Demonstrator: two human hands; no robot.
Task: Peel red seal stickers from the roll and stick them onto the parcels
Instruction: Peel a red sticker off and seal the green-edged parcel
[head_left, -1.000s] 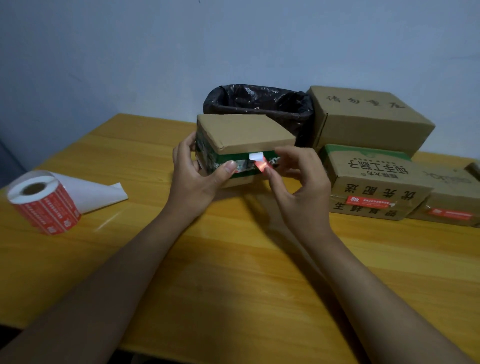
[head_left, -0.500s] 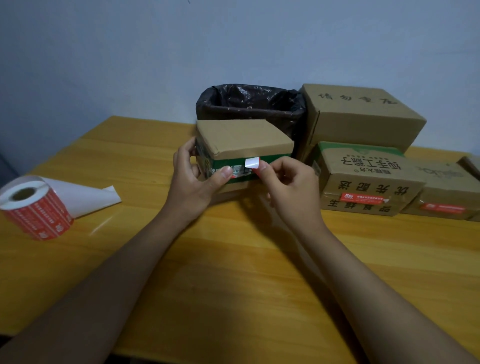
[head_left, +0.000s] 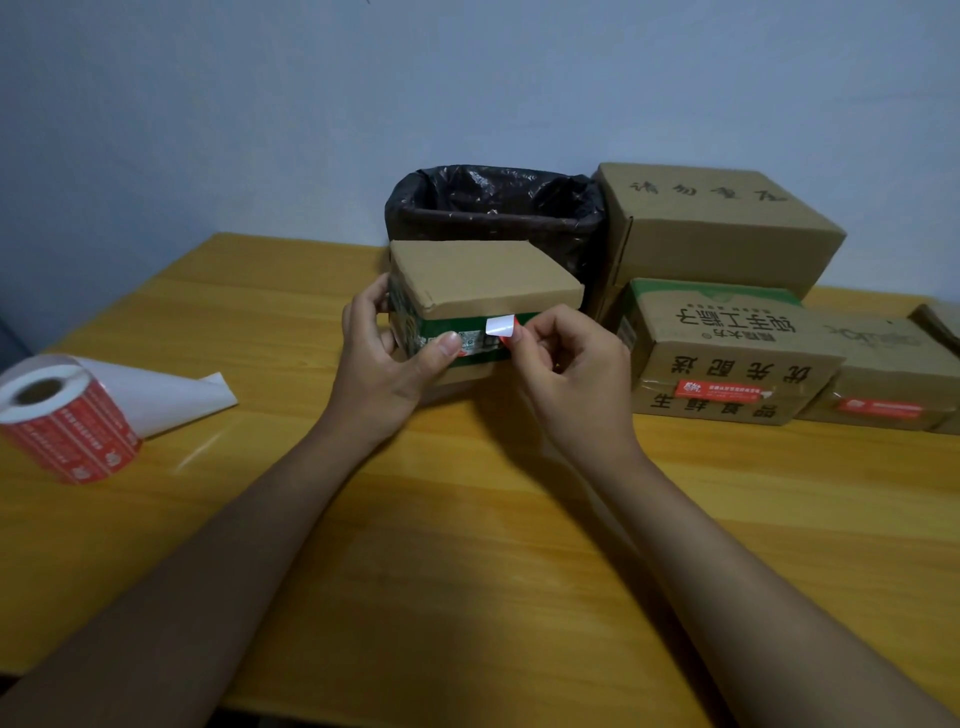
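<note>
Left hand: I'm bracing the parcel (head_left: 483, 306) with my left hand (head_left: 387, 364), thumb pressing its front face.
Right hand: my right hand (head_left: 563, 371) is pinching the sticker (head_left: 501, 328) at the lid seam.
Risk: I'm judging the free end could curl onto itself or land crooked, missing the seam.
Axis: sticker's length is running left-right along the front, white back facing me.
Roll: roll (head_left: 65, 415) is lying on the tabletop (head_left: 467, 519), well left.

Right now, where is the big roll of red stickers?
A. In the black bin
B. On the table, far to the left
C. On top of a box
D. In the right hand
B: the sticker roll stands on the table at the left edge, away from both hands.
</note>
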